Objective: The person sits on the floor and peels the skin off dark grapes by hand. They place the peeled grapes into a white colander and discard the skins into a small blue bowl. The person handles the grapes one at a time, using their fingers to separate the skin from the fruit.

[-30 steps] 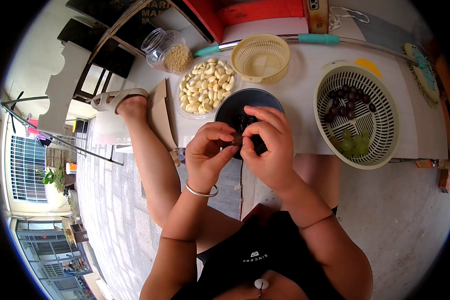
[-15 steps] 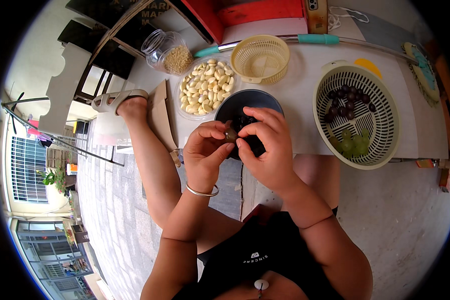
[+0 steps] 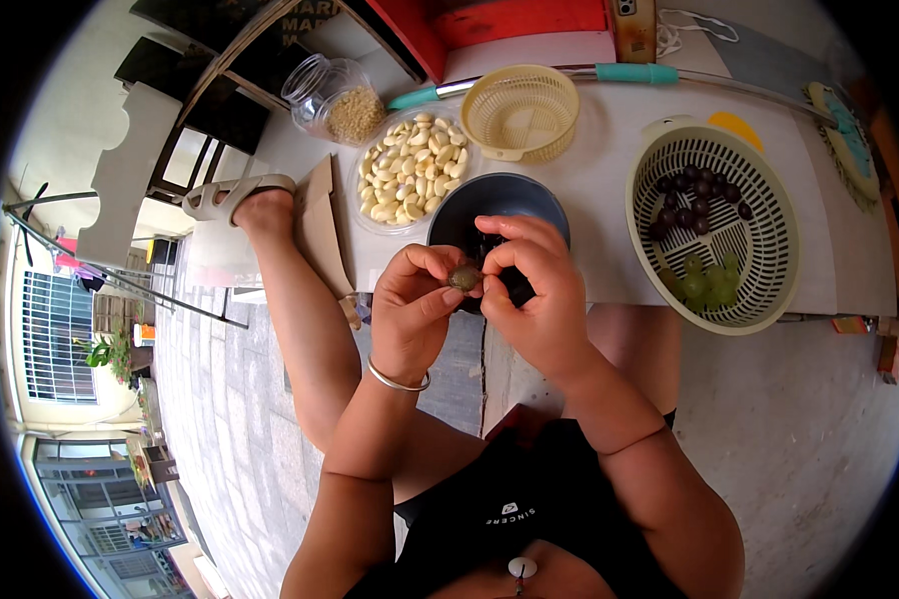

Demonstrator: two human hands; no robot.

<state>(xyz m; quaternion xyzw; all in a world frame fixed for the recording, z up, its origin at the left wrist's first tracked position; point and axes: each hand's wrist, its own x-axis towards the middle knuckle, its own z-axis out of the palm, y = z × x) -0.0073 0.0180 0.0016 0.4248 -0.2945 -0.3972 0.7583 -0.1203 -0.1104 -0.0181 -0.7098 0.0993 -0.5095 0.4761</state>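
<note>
A small brownish-green grape [image 3: 463,279], which looks partly peeled, is pinched between the thumb and fingers of my left hand [image 3: 413,304]. From the other side, the thumb and forefinger of my right hand [image 3: 541,304] are closed at the grape's edge; any bit of skin between them is too small to make out. Both hands are over the near part of a dark grey bowl [image 3: 514,192]. Dark pieces lie in that bowl, largely hidden by my fingers. To the right, an oval strainer basket [image 3: 775,205] holds dark purple grapes [image 3: 702,190] and green grapes [image 3: 711,285].
Behind the bowl stand a round dish of pale peeled cloves or kernels [image 3: 415,170], a cream strainer basket [image 3: 521,110] and a glass jar [image 3: 335,100] partly filled with grains. A metal pole [image 3: 744,90] with teal grips lies across the back of the table. Cardboard [image 3: 320,220] leans left.
The grape has turned and shows more of its surface between my fingers. My right thumb and forefinger have come together at its edge. Both hands stay over the bowl.
</note>
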